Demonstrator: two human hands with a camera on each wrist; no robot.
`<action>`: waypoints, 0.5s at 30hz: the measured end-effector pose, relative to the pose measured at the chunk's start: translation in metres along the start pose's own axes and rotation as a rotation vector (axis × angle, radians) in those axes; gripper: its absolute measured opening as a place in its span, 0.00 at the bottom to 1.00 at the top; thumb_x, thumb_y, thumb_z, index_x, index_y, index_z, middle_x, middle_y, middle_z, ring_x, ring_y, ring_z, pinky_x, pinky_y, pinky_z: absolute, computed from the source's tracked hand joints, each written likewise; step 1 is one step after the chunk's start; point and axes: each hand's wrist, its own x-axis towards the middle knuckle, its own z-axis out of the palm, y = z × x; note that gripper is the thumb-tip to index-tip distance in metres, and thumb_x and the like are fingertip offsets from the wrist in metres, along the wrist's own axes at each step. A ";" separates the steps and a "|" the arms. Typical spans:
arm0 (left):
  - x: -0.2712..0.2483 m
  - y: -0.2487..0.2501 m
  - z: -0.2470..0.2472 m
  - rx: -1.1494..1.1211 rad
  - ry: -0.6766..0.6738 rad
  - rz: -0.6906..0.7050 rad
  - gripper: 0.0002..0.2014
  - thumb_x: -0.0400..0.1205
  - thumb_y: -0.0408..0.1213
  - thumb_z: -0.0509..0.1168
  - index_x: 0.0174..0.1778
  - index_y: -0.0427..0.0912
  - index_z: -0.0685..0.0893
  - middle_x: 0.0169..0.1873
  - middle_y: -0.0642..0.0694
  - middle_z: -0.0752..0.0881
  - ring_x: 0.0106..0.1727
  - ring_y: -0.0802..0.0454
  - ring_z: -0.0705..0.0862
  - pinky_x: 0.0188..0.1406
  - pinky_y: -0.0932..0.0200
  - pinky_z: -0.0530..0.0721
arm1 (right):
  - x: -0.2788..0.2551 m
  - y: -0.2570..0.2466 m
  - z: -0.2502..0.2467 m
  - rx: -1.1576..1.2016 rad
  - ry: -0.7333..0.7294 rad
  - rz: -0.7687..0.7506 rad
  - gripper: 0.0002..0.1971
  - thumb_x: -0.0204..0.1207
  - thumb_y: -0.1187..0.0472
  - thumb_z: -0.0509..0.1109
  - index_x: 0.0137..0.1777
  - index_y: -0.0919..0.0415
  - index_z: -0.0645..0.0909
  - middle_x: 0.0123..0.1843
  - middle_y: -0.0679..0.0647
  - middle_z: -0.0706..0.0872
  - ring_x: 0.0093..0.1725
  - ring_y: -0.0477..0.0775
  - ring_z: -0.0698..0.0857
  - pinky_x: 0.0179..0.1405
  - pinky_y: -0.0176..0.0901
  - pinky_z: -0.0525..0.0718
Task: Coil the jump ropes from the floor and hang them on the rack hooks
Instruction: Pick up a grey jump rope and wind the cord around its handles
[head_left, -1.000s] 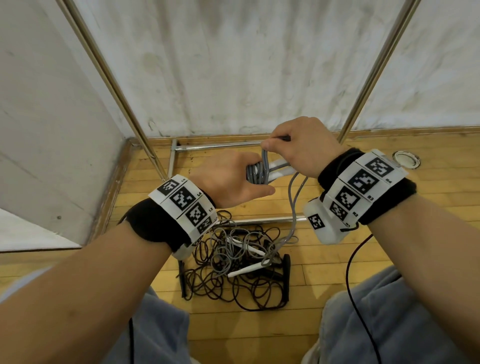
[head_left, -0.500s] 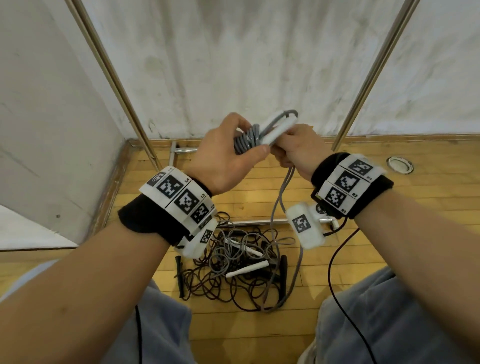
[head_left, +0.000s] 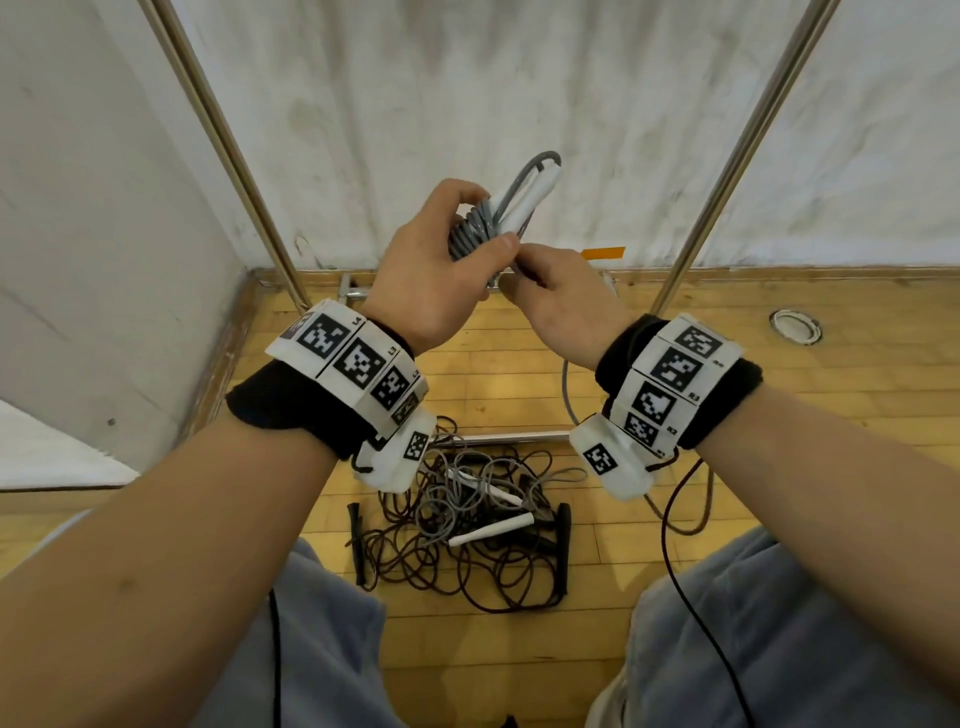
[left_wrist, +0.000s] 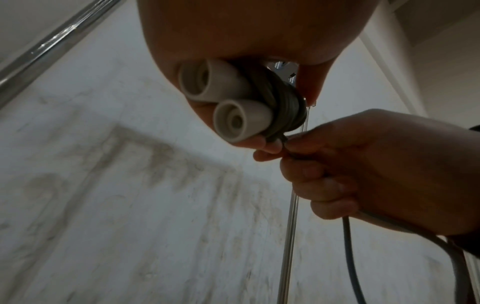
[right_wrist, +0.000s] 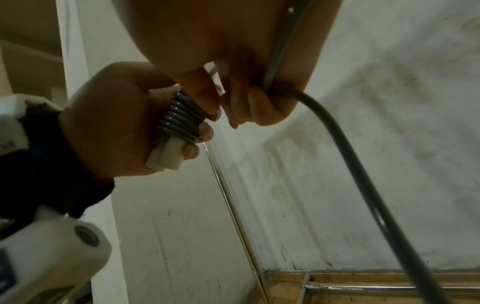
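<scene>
The grey rope (head_left: 475, 234) is wound in tight turns round its 2 white handles (head_left: 524, 205), long axis pointing up and away, all clenched in the left hand (head_left: 436, 275). Right hand (head_left: 561, 306) sits just below and right of it, fingers pinching the loose tail (right_wrist: 350, 164), so I'd guess it wraps the next turn

Grey rope (head_left: 470, 234) on white handles (head_left: 524, 205) — black-and-white checkered wristbands (head_left: 358, 364).
</scene>
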 end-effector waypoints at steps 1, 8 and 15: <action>0.000 0.000 0.000 0.037 -0.003 0.004 0.18 0.75 0.49 0.65 0.59 0.49 0.73 0.37 0.49 0.83 0.31 0.51 0.83 0.29 0.57 0.79 | 0.000 0.001 0.000 -0.039 -0.007 -0.004 0.08 0.83 0.63 0.58 0.47 0.60 0.79 0.28 0.46 0.73 0.25 0.43 0.68 0.24 0.33 0.64; 0.006 -0.015 -0.011 0.469 0.033 -0.004 0.18 0.80 0.52 0.65 0.62 0.49 0.76 0.40 0.53 0.81 0.43 0.47 0.81 0.40 0.53 0.78 | -0.001 0.006 -0.011 -0.361 -0.048 0.019 0.17 0.85 0.53 0.56 0.43 0.61 0.81 0.28 0.45 0.74 0.28 0.43 0.72 0.26 0.36 0.63; 0.008 -0.038 -0.011 0.784 -0.136 -0.043 0.20 0.81 0.54 0.63 0.64 0.49 0.71 0.39 0.52 0.76 0.37 0.47 0.76 0.33 0.56 0.70 | -0.004 0.008 -0.004 -0.652 -0.240 -0.033 0.13 0.85 0.52 0.53 0.41 0.55 0.72 0.31 0.48 0.72 0.35 0.54 0.75 0.30 0.44 0.64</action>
